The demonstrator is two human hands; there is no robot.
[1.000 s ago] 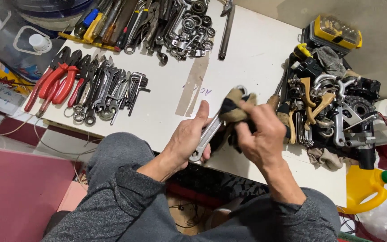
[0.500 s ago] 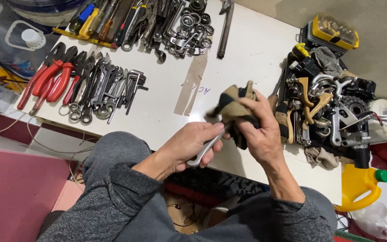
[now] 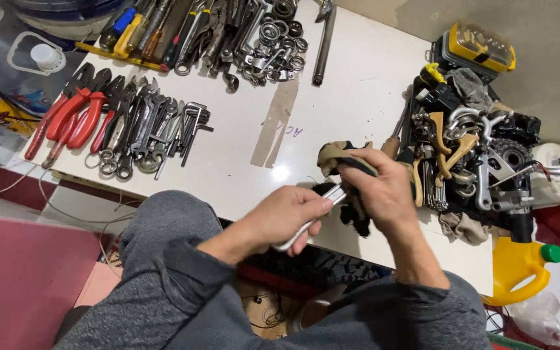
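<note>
Left hand (image 3: 290, 217) and right hand (image 3: 387, 191): both bare, no gloves, rings or watch visible. Both arms wear a heathered dark grey knit top with long sleeves, the left sleeve (image 3: 183, 272) pushed up to a bunched cuff on the forearm, the right sleeve (image 3: 416, 304) ending likewise below the wrist. The fabric is mottled grey throughout, with no print or marking showing.

**Repair workshop, likely bikes or motorbikes**

White workbench (image 3: 358, 97) loaded with hand tools: red-handled pliers (image 3: 72, 116), row of wrenches (image 3: 144, 129), screwdrivers (image 3: 137, 29). Heap of metal parts, levers and a sprocket (image 3: 481, 162). Yellow jug (image 3: 520, 269) on the checkered floor.
</note>
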